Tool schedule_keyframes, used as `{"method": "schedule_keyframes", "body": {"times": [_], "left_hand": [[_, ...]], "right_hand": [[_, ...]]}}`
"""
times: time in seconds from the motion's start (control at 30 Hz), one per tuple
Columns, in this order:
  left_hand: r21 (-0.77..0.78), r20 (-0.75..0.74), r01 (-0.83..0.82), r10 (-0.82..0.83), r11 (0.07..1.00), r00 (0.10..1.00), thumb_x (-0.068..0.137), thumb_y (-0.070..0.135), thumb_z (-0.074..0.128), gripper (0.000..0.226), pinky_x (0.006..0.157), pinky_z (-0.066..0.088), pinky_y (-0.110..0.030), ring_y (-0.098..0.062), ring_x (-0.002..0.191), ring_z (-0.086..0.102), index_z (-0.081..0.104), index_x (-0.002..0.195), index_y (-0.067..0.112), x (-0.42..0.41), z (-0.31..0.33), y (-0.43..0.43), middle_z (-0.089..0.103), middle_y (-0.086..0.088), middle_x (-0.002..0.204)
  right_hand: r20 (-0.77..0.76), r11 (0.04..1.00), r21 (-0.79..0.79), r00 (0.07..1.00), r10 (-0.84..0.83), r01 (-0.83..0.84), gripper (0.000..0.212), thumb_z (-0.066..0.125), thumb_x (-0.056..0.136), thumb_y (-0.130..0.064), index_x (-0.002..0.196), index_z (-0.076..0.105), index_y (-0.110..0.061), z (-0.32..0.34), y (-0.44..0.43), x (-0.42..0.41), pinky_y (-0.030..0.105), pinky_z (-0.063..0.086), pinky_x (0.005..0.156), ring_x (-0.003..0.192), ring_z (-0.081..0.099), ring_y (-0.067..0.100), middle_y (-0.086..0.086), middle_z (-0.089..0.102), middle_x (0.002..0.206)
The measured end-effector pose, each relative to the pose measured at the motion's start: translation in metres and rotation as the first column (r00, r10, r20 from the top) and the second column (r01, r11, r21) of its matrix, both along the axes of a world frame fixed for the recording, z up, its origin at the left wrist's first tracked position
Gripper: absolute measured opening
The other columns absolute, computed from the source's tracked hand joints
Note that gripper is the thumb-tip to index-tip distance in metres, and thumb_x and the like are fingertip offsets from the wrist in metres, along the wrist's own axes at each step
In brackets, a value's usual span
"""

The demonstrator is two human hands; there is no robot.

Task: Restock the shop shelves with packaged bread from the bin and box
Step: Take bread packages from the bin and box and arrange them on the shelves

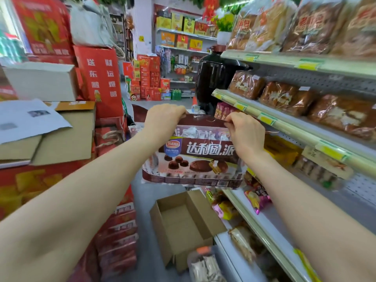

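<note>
Both hands pinch the top edge of a brown snack-cake pack (195, 157), left hand (162, 117) and right hand (244, 131) apart at its corners, holding it hanging above the open cardboard box (183, 222), left of the bread shelves (284, 129).

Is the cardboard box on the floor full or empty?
Empty, as far as visible: the cardboard box stands with flaps open, and its bare brown bottom shows.
</note>
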State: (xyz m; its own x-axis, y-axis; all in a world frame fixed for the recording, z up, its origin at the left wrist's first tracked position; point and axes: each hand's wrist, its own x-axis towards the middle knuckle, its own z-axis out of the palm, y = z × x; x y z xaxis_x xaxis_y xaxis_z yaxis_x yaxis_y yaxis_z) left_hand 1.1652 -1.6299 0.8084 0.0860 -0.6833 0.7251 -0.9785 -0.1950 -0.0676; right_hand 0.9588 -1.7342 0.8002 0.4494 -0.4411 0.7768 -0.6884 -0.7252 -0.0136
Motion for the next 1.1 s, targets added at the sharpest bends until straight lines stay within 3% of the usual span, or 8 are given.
{"method": "schedule_keyframes", "body": {"times": [0.27, 0.5, 0.73, 0.93, 1.03, 1.1], "left_hand": [[-0.019, -0.017, -0.007, 0.007, 1.000, 1.000, 0.098, 0.022, 0.053, 0.020, 0.058, 0.028, -0.032, -0.035, 0.083, 0.064, 0.070, 0.100, 0.013, -0.116, 0.008, 0.084, 0.071, -0.011, 0.088], [0.056, 0.010, -0.009, 0.008, 0.998, 1.000, 0.101, 0.027, 0.046, 0.025, 0.057, 0.030, -0.034, -0.034, 0.085, 0.062, 0.066, 0.098, 0.012, -0.208, 0.015, 0.143, 0.068, -0.011, 0.089], [-0.004, 0.061, 0.147, -0.147, 0.989, 0.987, 0.098, 0.023, 0.052, 0.022, 0.054, 0.032, -0.033, -0.034, 0.076, 0.063, 0.065, 0.087, 0.010, -0.297, 0.028, 0.205, 0.067, -0.011, 0.078], [-0.011, 0.047, 0.277, -0.277, 0.961, 0.960, 0.097, 0.024, 0.051, 0.020, 0.058, 0.037, -0.035, -0.034, 0.081, 0.065, 0.067, 0.094, 0.011, -0.378, 0.041, 0.256, 0.070, -0.012, 0.084], [-0.003, 0.026, 0.349, -0.349, 0.937, 0.937, 0.097, 0.023, 0.050, 0.021, 0.059, 0.049, -0.040, -0.034, 0.078, 0.065, 0.068, 0.094, 0.011, -0.421, 0.043, 0.279, 0.070, -0.011, 0.082], [0.013, 0.023, 0.370, -0.370, 0.929, 0.929, 0.098, 0.025, 0.049, 0.023, 0.060, 0.048, -0.039, -0.034, 0.078, 0.065, 0.068, 0.097, 0.011, -0.452, 0.048, 0.294, 0.069, -0.012, 0.083]], "right_hand": [[-0.025, 0.999, 0.038, 0.999, 0.020, -0.019, 0.012, 0.060, 0.095, -0.022, 0.100, 0.067, -0.013, 0.010, 0.078, -0.110, 0.038, 0.048, 0.068, 0.089, 0.063, 0.029, 0.005, 0.069, 0.096], [-0.023, 0.998, 0.047, 0.999, -0.036, 0.037, 0.013, 0.062, 0.094, -0.021, 0.099, 0.069, -0.011, 0.017, 0.151, -0.211, 0.033, 0.038, 0.064, 0.088, 0.063, 0.031, 0.007, 0.070, 0.094], [0.030, 0.991, 0.003, 0.990, -0.135, 0.135, 0.011, 0.060, 0.095, -0.018, 0.095, 0.069, -0.013, 0.031, 0.235, -0.311, 0.029, 0.029, 0.062, 0.079, 0.061, 0.026, 0.004, 0.069, 0.089], [0.042, 0.959, 0.015, 0.958, -0.284, 0.284, 0.010, 0.059, 0.096, -0.020, 0.095, 0.066, -0.013, 0.036, 0.313, -0.398, 0.036, 0.040, 0.062, 0.081, 0.061, 0.032, 0.007, 0.069, 0.090], [0.033, 0.929, 0.022, 0.929, -0.369, 0.369, 0.012, 0.059, 0.096, -0.021, 0.096, 0.065, -0.011, 0.040, 0.357, -0.445, 0.037, 0.040, 0.065, 0.086, 0.061, 0.034, 0.008, 0.069, 0.095], [0.022, 0.909, 0.012, 0.908, -0.418, 0.417, 0.013, 0.059, 0.096, -0.022, 0.098, 0.067, -0.012, 0.046, 0.383, -0.477, 0.036, 0.038, 0.066, 0.090, 0.062, 0.034, 0.008, 0.069, 0.099]]}}
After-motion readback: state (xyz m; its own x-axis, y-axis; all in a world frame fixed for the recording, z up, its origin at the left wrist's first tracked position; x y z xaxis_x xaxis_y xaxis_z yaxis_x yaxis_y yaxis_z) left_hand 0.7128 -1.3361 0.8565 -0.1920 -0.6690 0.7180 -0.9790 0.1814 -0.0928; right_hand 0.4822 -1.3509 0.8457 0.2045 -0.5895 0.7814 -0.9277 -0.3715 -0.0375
